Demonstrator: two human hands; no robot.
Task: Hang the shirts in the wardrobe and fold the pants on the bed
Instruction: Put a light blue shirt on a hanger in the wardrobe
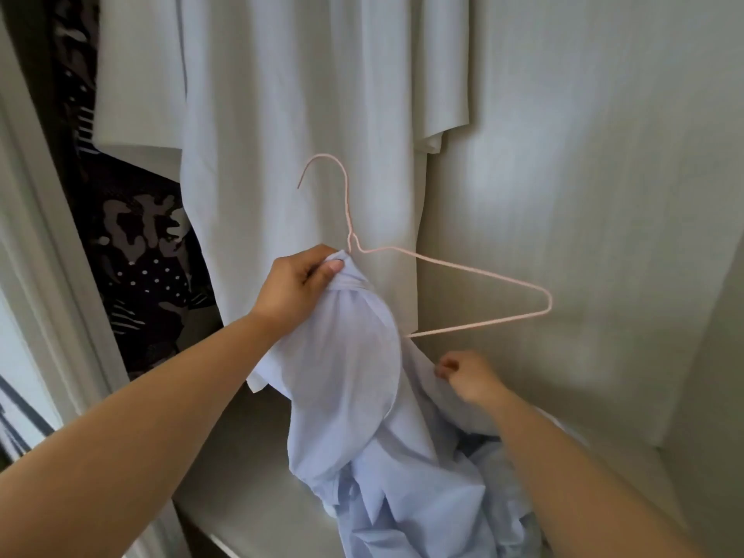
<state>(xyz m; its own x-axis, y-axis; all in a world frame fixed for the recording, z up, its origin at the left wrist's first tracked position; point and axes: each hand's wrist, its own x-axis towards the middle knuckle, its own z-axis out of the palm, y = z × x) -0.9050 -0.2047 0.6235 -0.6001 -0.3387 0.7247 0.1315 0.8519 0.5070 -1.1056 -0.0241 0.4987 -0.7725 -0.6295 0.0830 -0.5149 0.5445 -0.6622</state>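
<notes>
Nearest the camera, the left hand (300, 285) is clenched on a bunched edge of the pale blue, thin cotton shirt (346, 396), thumb on top. This is right at the neck of a pink wire clothes hanger (463, 268). Whether that grip also takes in the wire under the cloth cannot be told. Lower and to the right, the right hand (467, 376) pinches a fold of the same shirt between thumb and fingers, just under the hanger's bottom bar.

The shirt is only half dressed onto the hanger. The wire arm on the left hand's side is covered by cloth that rounds out below that hand. The arm above the right hand is bare, and so is the hook above the left hand, which is caught on nothing. As I judge it, the other shoulder has to be pulled over the bare arm before the hook can go onto a rail; no rail is in view. The rest of the shirt trails down between the forearms and piles up low, below the right forearm.

Beyond and below the hands is the off-white wardrobe (583, 195). Its pale shelf (241, 457) shows under the left forearm. Hanging inside, above and behind both hands, are long white cloth garments (302, 114), at least one of them short-sleeved. To the left of the left hand hangs a dark garment with a grey and white print (137, 235). Neither pants nor bed shows here, so nothing can be said of the folding.
</notes>
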